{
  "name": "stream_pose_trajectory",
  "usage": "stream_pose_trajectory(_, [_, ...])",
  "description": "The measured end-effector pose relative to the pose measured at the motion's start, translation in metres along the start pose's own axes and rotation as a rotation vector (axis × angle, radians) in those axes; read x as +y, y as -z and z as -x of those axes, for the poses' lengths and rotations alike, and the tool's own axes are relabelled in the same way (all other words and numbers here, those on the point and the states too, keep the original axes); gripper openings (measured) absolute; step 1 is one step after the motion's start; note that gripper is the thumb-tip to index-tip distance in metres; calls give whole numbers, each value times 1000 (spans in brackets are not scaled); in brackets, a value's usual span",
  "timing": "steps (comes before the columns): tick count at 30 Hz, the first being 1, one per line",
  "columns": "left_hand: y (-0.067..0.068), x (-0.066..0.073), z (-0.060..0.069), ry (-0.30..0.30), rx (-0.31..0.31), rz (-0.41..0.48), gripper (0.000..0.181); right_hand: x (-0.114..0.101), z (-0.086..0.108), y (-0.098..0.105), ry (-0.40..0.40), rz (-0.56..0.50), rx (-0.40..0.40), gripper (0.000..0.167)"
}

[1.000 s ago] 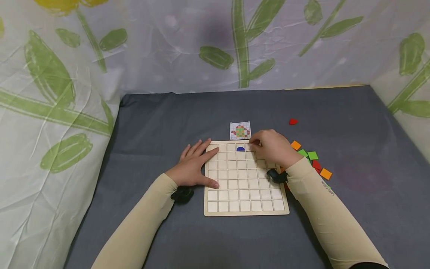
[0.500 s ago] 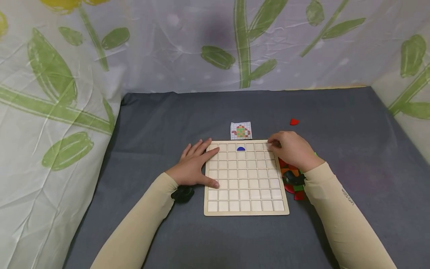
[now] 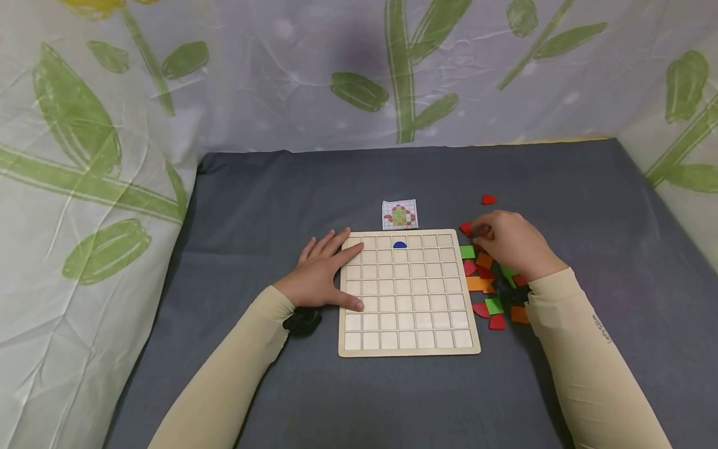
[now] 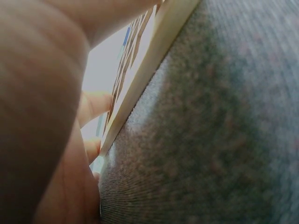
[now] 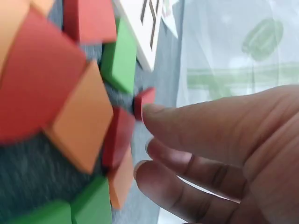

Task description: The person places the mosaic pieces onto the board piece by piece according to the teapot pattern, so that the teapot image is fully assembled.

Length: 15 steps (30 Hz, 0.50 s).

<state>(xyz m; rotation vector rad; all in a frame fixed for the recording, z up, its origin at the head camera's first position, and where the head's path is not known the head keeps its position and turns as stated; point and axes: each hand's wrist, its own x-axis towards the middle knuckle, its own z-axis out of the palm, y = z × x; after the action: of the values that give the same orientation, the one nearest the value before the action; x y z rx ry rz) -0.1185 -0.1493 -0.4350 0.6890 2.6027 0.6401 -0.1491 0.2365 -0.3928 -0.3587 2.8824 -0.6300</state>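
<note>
My left hand (image 3: 321, 276) rests with spread fingers across the left edge of a light wooden grid board (image 3: 409, 356); the left wrist view shows its fingers (image 4: 96, 106) at the board's rim. One blue half-round tile (image 3: 399, 245) lies in a top-row cell. Right of the board's upper corner is my right hand (image 3: 513, 242), beside a small red tile (image 3: 465, 229). In the right wrist view its thumb overlaps that red tile (image 5: 144, 101), and a gap shows between thumb and curved fingers. I see nothing held there; whether the thumb touches the tile I cannot tell.
Several green, orange and red tiles, among them a green tile (image 3: 467, 252), lie loosely along the board's right side, partly under the right hand. A separate red tile (image 3: 488, 199) lies farther back. A small pattern card (image 3: 400, 215) lies behind the board.
My right hand has moved right, from the board's top row to the tiles beside the board, uncovering the top-right cells. The left hand stays on the board.
</note>
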Motion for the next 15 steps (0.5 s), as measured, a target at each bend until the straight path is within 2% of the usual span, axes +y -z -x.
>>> stream_pose_trajectory(8, [-2, 0, -2, -15, 3, 7, 119, 15, 2, 8, -53, 15, -29, 28])
stream_pose_trajectory(15, [-1, -1, -2, -12, 1, 4, 119, 17, -1, 7, -90, 6, -106, 30])
